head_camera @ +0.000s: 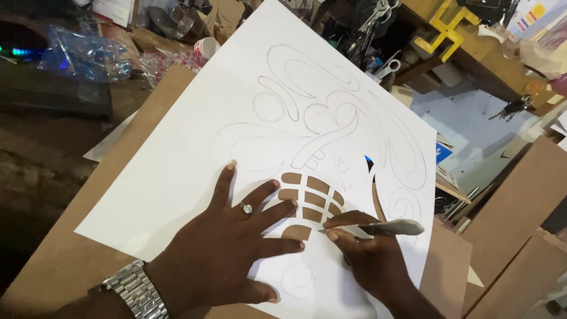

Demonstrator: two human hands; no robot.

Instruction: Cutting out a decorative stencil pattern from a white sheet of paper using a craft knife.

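While the left hand (pixel 236 248) presses flat, fingers spread, on a white sheet (pixel 195 153) over brown board (pixel 65 260), the right hand (pixel 369 257) grips a knife (pixel 384 227); cluttered workshop beyond.

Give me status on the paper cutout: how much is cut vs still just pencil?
Done: a grid of small windows and a curved slit are cut from the white sheet. In hand: left hand pins the sheet flat; right hand works a knife by the grid. Left: the pencilled swirls above are uncut.

Open sheet (pixel 236 136); cluttered far edge
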